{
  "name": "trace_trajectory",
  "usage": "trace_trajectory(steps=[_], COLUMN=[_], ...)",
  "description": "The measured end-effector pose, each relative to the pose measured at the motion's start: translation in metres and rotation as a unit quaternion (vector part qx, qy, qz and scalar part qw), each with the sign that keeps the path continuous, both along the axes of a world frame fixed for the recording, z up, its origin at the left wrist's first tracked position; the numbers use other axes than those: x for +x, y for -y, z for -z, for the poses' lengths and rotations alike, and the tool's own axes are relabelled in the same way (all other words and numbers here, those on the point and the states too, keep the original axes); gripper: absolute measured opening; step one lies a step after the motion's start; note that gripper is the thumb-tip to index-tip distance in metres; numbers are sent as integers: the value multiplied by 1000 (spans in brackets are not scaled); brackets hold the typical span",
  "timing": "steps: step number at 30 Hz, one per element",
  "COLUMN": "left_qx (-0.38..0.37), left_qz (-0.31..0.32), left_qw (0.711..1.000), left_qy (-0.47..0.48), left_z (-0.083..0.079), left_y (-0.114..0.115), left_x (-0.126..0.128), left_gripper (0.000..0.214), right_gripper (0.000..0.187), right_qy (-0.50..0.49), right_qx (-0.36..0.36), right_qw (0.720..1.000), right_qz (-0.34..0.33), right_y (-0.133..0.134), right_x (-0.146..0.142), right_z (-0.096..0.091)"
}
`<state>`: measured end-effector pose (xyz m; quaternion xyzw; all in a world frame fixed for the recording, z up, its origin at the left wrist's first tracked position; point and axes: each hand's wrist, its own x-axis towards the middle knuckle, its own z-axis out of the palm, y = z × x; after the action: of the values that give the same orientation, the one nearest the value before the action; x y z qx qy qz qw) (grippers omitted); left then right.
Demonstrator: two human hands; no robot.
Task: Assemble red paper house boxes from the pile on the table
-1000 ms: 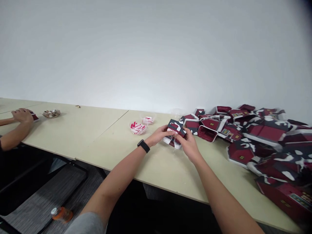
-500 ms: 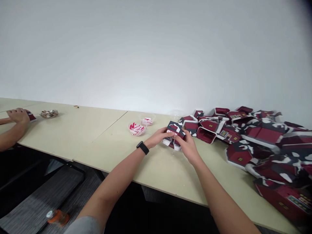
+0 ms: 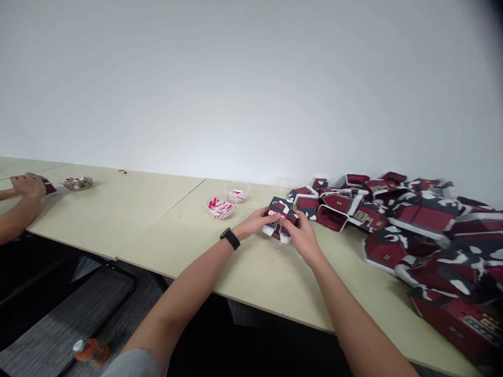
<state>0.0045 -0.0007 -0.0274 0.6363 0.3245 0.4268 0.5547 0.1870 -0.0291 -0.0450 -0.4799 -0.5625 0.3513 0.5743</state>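
Between my two hands is a small dark-red model house [image 3: 282, 205] with a dark roof marked in white and a white base, resting on or just above the table. My left hand [image 3: 255, 222] grips its left side, thumb across the front. On the other side my right hand [image 3: 304, 235] holds it, its thumb pressed on the front near the left thumb. The fingers behind the house are hidden. Left of my hands stands a clear bowl [image 3: 220, 214] of red-and-white pieces, and behind it a second clear bowl [image 3: 237, 195] with similar pieces.
A large heap of similar model houses [image 3: 424, 217] covers the right of the table [image 3: 188, 251]. At far left another person's hand [image 3: 30, 185] is on a dark-red piece, beside a bowl of brownish pieces [image 3: 78, 183]. An orange bottle [image 3: 92, 352] is below, at lower left.
Both hands keep their hold on the model house, with only a slight shift of thumbs and house. Everything else stays nearly the same.
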Motion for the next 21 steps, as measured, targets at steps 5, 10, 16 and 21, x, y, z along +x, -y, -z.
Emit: trace_trajectory(steps=[5, 10, 16, 21], left_qx=[-14, 10, 64, 44], left_qz=[0, -1, -33, 1], left_qw=[1000, 1000, 997, 999], left_qy=[1, 19, 25, 17], left_z=[2, -1, -10, -7], left_y=[-2, 0, 7, 5], left_x=[-1, 2, 6, 3], left_gripper=[58, 55, 58, 70], right_gripper=[60, 60, 64, 64], right_qy=[-6, -35, -87, -60], right_qx=[-47, -45, -15, -4], right_qw=[999, 998, 995, 998], right_qz=[-6, -19, -38, -23], right_y=[3, 2, 5, 5], right_x=[0, -1, -1, 1], right_z=[-4, -6, -12, -11])
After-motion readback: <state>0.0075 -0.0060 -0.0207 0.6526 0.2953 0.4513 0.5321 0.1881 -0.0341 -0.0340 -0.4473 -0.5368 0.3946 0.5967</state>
